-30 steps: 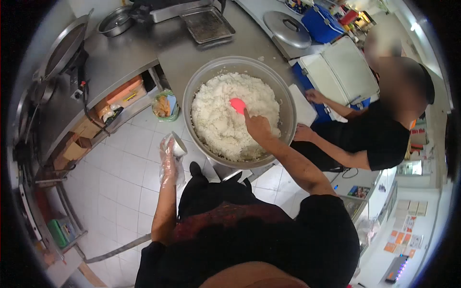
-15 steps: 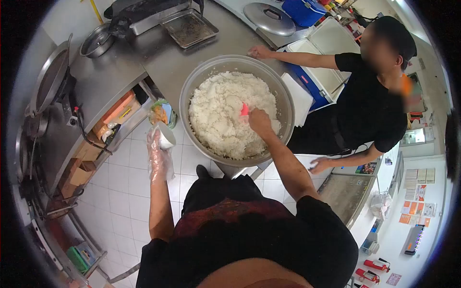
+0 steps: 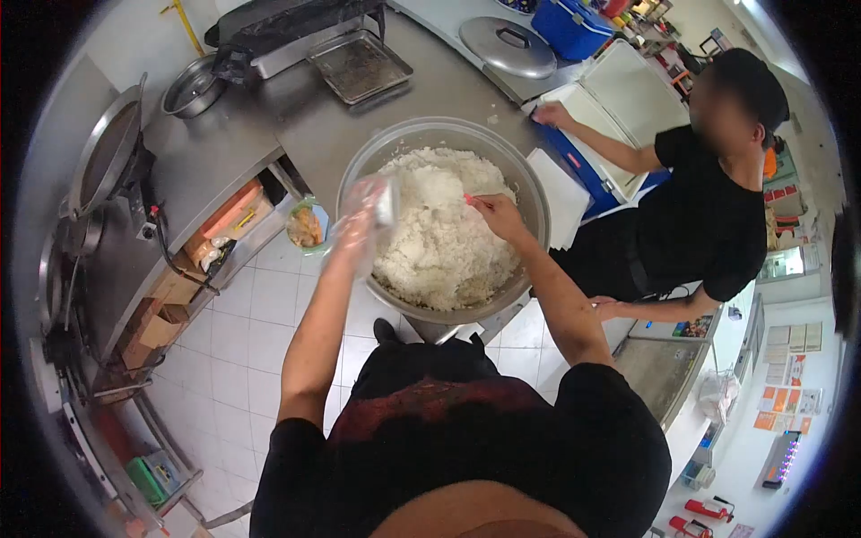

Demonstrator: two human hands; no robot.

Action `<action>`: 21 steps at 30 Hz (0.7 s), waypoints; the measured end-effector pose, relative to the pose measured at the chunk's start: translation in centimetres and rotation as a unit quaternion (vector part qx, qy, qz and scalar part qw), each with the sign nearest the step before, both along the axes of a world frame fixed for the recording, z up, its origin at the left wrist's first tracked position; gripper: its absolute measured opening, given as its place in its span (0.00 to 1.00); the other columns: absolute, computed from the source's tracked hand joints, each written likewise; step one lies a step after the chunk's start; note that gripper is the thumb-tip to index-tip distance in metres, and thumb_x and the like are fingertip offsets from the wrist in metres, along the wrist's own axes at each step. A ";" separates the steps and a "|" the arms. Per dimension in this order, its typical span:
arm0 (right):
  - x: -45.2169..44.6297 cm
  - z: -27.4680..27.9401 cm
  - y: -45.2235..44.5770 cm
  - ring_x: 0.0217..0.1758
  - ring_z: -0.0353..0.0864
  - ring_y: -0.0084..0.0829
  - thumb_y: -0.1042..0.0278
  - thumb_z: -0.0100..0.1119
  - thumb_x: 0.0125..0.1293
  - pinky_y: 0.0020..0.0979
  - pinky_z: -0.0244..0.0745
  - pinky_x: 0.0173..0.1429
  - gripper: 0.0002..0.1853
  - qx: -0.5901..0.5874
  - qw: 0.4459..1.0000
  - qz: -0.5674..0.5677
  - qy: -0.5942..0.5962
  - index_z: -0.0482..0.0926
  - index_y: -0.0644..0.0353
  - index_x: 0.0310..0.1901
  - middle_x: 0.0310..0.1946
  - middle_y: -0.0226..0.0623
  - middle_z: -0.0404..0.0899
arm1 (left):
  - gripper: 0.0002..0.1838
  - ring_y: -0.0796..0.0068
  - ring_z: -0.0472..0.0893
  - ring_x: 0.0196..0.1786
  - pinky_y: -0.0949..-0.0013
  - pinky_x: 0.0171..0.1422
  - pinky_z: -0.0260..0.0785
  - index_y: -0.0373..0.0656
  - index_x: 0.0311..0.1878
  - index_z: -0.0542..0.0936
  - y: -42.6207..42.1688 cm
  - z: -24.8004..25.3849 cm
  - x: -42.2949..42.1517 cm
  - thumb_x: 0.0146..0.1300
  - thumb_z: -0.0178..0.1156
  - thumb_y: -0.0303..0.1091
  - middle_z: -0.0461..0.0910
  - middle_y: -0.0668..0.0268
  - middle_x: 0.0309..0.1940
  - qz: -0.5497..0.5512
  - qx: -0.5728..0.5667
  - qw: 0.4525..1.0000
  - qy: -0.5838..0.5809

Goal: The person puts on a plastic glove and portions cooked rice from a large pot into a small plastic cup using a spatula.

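Observation:
A wide metal pot [image 3: 535,193] full of cooked white rice [image 3: 439,260] stands in front of me. My left hand [image 3: 357,220], in a clear plastic glove and smeared by motion, is closed around a white bowl [image 3: 386,206] over the pot's left side. The bowl looks tilted, and its inside is hidden. My right hand [image 3: 502,217] is bare and closed on a pink utensil [image 3: 470,199] at the rice's surface. Its lower end is hidden, so its exact kind does not show.
A co-worker [image 3: 708,197] stands at right, one hand by an opened blue-and-white cooler [image 3: 596,121]. A metal lid [image 3: 507,47] and a baking tray [image 3: 360,67] lie on the counters. A bag of orange-brown food [image 3: 307,226] sits left of the pot.
My left hand has carried the bowl up and right, from beside the pot to over it. My right hand has shifted slightly. The co-worker's hand has moved from the pot's rim toward the cooler.

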State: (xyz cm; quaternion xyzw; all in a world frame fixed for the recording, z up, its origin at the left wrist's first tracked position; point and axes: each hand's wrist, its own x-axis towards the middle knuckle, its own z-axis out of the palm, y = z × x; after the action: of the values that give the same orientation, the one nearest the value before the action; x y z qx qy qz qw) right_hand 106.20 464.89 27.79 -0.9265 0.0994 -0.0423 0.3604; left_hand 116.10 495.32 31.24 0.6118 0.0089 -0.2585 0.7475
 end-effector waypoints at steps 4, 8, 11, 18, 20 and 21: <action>0.1 9.4 -0.1 0.38 0.84 0.46 0.49 0.57 0.67 0.41 0.76 0.45 0.18 -0.073 0.995 0.056 0.043 0.86 0.55 0.46 0.35 0.45 0.85 | 0.41 0.61 0.68 0.68 0.57 0.71 0.60 0.52 0.69 0.68 -5.9 -0.5 0.9 0.59 0.57 0.68 0.69 0.60 0.66 -0.078 -0.067 0.984 0.144; 1.9 14.1 0.0 0.37 0.83 0.48 0.55 0.58 0.64 0.39 0.78 0.43 0.15 -0.287 0.939 0.188 -0.026 0.87 0.57 0.38 0.34 0.45 0.85 | 0.36 0.64 0.72 0.64 0.56 0.67 0.64 0.52 0.65 0.71 -9.4 0.2 -0.8 0.62 0.55 0.66 0.73 0.63 0.62 -0.059 -0.142 0.969 0.194; 4.0 14.5 1.5 0.37 0.85 0.42 0.57 0.56 0.63 0.42 0.79 0.41 0.13 -0.430 0.877 0.212 0.027 0.86 0.55 0.31 0.32 0.41 0.84 | 0.30 0.64 0.78 0.55 0.59 0.55 0.74 0.53 0.61 0.73 -10.9 -1.5 -2.5 0.65 0.53 0.63 0.76 0.65 0.56 -0.092 -0.225 0.938 0.246; -1.7 15.7 4.7 0.30 0.85 0.36 0.66 0.57 0.58 0.38 0.79 0.34 0.16 -0.448 0.879 0.134 -0.094 0.82 0.55 0.48 0.30 0.35 0.83 | 0.30 0.66 0.78 0.53 0.64 0.45 0.75 0.53 0.57 0.76 -11.2 -1.0 -4.4 0.67 0.45 0.66 0.79 0.65 0.54 0.009 -0.385 0.856 0.344; -4.5 12.4 6.6 0.27 0.83 0.35 0.68 0.56 0.57 0.36 0.78 0.31 0.21 -0.434 0.886 0.111 -0.123 0.80 0.55 0.54 0.28 0.32 0.81 | 0.31 0.66 0.78 0.52 0.64 0.46 0.75 0.52 0.57 0.76 -11.3 -1.0 -4.6 0.67 0.43 0.67 0.78 0.64 0.52 0.043 -0.403 0.851 0.333; -5.5 11.4 7.6 0.26 0.83 0.34 0.69 0.56 0.57 0.36 0.78 0.31 0.21 -0.428 0.890 0.102 -0.119 0.79 0.55 0.55 0.27 0.33 0.80 | 0.31 0.65 0.78 0.52 0.63 0.49 0.75 0.51 0.56 0.76 -11.4 -0.8 -4.4 0.69 0.41 0.66 0.78 0.64 0.50 0.081 -0.353 0.859 0.362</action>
State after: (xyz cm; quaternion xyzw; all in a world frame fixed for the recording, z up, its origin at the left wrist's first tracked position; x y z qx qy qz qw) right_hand 100.71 472.48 39.18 -0.9840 -0.0675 -0.1537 -0.0596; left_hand 111.71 483.91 30.45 0.1672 0.2368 -0.3865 0.8755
